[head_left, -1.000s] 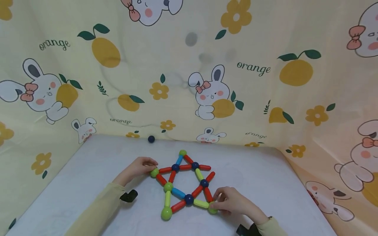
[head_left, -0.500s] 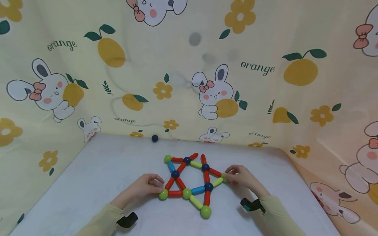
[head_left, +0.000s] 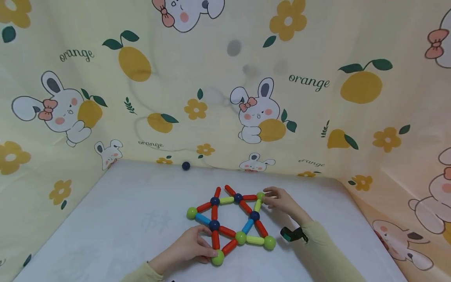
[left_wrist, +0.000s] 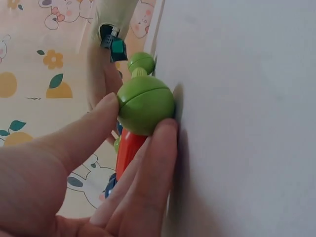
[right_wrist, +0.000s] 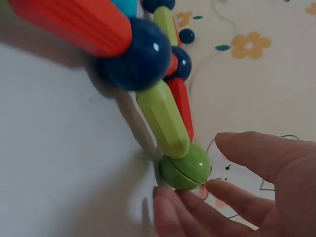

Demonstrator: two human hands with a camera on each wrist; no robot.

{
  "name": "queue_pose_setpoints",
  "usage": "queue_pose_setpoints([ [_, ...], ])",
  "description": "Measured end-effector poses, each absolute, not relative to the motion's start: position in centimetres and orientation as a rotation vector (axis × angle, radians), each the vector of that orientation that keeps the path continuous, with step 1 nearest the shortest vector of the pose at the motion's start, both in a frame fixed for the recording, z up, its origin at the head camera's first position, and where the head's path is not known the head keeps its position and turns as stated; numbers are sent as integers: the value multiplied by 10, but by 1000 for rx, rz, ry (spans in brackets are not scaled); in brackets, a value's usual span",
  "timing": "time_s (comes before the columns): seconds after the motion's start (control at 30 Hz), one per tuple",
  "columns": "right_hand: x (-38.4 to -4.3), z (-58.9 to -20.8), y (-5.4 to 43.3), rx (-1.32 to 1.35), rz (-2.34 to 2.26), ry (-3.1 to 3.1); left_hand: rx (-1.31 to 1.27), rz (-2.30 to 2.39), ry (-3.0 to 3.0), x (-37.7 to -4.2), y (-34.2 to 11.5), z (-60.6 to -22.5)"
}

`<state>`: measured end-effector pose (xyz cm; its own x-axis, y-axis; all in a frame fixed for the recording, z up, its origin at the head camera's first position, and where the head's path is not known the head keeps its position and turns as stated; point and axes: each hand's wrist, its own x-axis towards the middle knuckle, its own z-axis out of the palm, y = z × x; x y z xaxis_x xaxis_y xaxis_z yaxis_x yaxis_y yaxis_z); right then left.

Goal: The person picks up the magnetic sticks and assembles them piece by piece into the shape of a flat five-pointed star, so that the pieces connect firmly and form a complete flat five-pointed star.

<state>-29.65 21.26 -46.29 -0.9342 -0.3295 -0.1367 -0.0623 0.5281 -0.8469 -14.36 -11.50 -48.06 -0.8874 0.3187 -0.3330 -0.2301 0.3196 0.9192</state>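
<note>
A flat ring of rods and balls point(head_left: 226, 200) lies on the white table, with red, blue and yellow-green rods joined by navy and green balls. At its near corner my left hand point(head_left: 190, 244) pinches a green ball point(head_left: 217, 257) between thumb and fingers, as the left wrist view shows point(left_wrist: 145, 105). My right hand point(head_left: 283, 203) is at the far-right green ball point(head_left: 260, 196). In the right wrist view its fingers touch or nearly touch that ball point(right_wrist: 185, 168) from below, while the thumb stands apart from it. Two red rods point(head_left: 230, 190) stick out free at the far side.
A loose navy ball point(head_left: 186, 166) sits at the table's back edge against the printed curtain point(head_left: 211, 78). The white table point(head_left: 141, 203) surrounds the ring. A black wrist camera point(head_left: 292, 234) is strapped at my right sleeve.
The ring has turned counterclockwise on the table. My left hand came toward me and rightward with its green ball; my right hand moved away from me, and its thumb now stands off the ball.
</note>
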Motion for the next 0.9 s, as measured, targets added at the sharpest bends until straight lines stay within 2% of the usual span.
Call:
queue_pose_setpoints([
  [0.4, -230, -452, 229, -477, -1217, 2210, -56, 1606, 2139, -134, -105, -480],
  [0.67, -208, -458, 228, -563, -1176, 2325, -9, 1590, 2028, -127, -101, -474],
  [0.8, -204, -459, 231, -564, -1188, 2323, 107, 1547, 2046, -134, -113, -465],
  [0.9, -204, -458, 234, -567, -1198, 2315, 290, 1598, 2071, -153, -130, -453],
])
